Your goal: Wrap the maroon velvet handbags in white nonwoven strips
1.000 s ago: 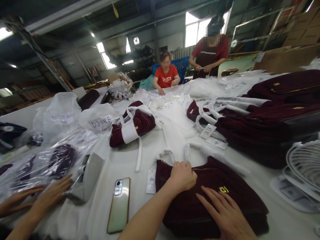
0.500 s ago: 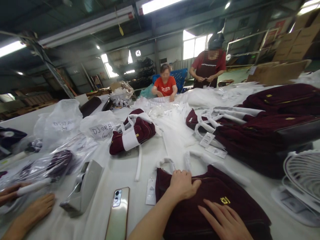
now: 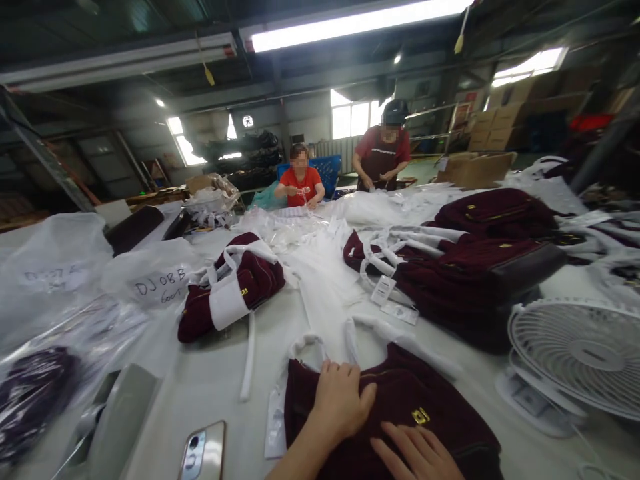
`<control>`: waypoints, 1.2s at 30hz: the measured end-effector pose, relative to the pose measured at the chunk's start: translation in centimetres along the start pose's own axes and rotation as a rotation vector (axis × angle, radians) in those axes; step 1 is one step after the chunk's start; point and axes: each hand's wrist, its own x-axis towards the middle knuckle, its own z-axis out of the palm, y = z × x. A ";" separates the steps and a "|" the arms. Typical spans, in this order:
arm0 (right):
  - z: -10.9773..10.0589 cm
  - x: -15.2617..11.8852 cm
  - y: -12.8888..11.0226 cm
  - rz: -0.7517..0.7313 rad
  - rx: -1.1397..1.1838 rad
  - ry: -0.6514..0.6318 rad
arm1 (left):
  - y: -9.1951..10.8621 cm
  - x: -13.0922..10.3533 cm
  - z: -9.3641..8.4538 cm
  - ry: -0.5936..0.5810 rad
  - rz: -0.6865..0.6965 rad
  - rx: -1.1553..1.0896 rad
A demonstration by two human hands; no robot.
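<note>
A maroon bag with white-wrapped handles and a gold emblem lies flat in front of me. Over its upper left part rests my left hand, fingers bent over the top edge near the handle base; whether they grip the fabric cannot be made out. My right hand lies on the bag's front below the emblem, fingers spread, partly cut off by the frame's bottom. A white tag hangs at the bag's left side. Further up-left, another maroon bag has a white band around it.
A phone and a grey tape dispenser stand left of the bag. On the right are a white fan and stacked maroon bags. Marked plastic bags lie left. Two people work across the table.
The view has turned to the right, so things appear shifted left and more of the fan shows. The other person's hands at the left have left the frame. My hands stay on the bag.
</note>
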 end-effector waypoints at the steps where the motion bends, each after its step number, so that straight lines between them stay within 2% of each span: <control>1: 0.0 -0.2 0.2 -0.032 -0.022 -0.023 | 0.0 0.0 0.1 -0.001 -0.003 0.000; 5: -0.5 -0.2 0.6 -0.038 -0.053 -0.033 | 0.1 0.0 0.5 -0.008 -0.005 -0.010; 8: -1.4 1.0 0.2 0.006 -0.019 -0.021 | -0.1 0.2 0.4 -0.041 0.008 -0.011; 11: -1.7 2.8 -0.7 0.042 0.083 -0.121 | -1.0 0.7 -0.2 -0.094 0.050 0.010; 15: 0.3 4.7 -1.9 0.174 0.170 -0.218 | -2.6 1.5 -1.2 -0.121 0.112 0.043; 18: 2.3 5.3 -1.9 0.226 0.231 -0.246 | -3.3 1.9 -1.4 -0.086 0.090 0.077; 21: 2.8 5.7 -1.7 0.249 0.279 -0.246 | -3.3 1.8 -1.4 -0.039 0.063 0.104; 23: 2.3 6.1 -1.8 0.253 0.279 -0.266 | -3.2 1.6 -1.4 -0.025 0.066 0.114; 26: 0.4 6.5 -1.9 0.226 0.285 -0.302 | -3.3 1.3 -1.6 -0.031 0.077 0.123; 30: -3.4 4.1 0.6 0.180 0.304 -0.216 | -4.0 1.4 -1.5 -0.064 0.081 0.120; 31: -4.4 2.9 1.7 0.243 0.294 -0.174 | -4.2 1.5 -1.4 -0.071 0.083 0.116; 33: -6.2 0.1 3.9 0.497 0.295 -0.116 | -4.4 1.8 -1.0 -0.077 0.090 0.104; 36: -7.7 -3.4 5.5 0.933 0.459 -0.175 | -4.4 2.2 -0.9 -0.052 0.100 0.081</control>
